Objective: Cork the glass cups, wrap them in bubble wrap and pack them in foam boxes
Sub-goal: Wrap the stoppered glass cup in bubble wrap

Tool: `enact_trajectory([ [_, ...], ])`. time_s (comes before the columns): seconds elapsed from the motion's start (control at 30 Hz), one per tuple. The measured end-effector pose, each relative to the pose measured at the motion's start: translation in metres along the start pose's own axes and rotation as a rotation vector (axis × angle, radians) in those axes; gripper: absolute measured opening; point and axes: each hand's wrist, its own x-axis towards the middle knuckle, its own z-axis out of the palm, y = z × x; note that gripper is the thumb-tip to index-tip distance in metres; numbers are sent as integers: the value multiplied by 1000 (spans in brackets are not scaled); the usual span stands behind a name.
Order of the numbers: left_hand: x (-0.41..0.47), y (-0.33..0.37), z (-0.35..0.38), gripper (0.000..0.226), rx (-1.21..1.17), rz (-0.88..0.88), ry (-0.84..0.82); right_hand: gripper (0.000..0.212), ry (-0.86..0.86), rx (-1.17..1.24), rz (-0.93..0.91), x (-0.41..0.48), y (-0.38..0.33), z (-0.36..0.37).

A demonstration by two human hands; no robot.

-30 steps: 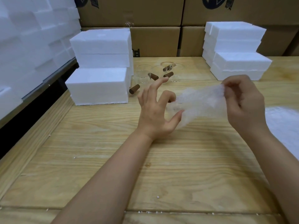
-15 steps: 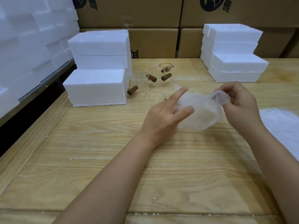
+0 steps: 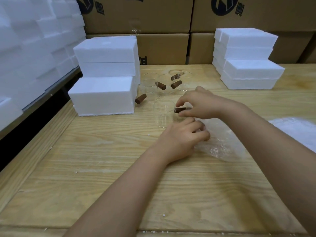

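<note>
right fingers [image 3: 185,99] pinch cork [image 3: 179,109] at cup [image 3: 162,115] | left fingers [image 3: 202,133] curled on wrap [image 3: 222,142] just below; grip unclear

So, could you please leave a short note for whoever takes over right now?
Right hand pinches the brown cork on the nearest glass cup. Left hand holds the edge of the bubble wrap sheet, flat on the table. Other cups stand behind; foam boxes stacked left and right. Done: wrap laid out. Left: wrap and box every cup in view.
</note>
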Motion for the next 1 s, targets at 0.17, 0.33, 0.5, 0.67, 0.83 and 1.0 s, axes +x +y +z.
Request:
enact_trajectory([
  [0.17,0,-1,-3,32,-133,-125,-46,29,81,-67,54,16,1,17],
  [0.33,-1,-2,0,21,-207,-262,-3,24,269,50,72,15,0,19],
  [0.5,1,-9,5,23,-229,-474,99,15,453,383,131,-5,5,-1],
  [0.67,3,-22,6,30,-226,-748,219,8,338,835,24,-43,8,-13],
  [0.83,1,-29,1,22,-371,-879,380,24,148,929,-43,-59,11,6],
  [1.0,0,-33,-3,51,-612,-902,382,12,344,943,13,-58,30,31],
])
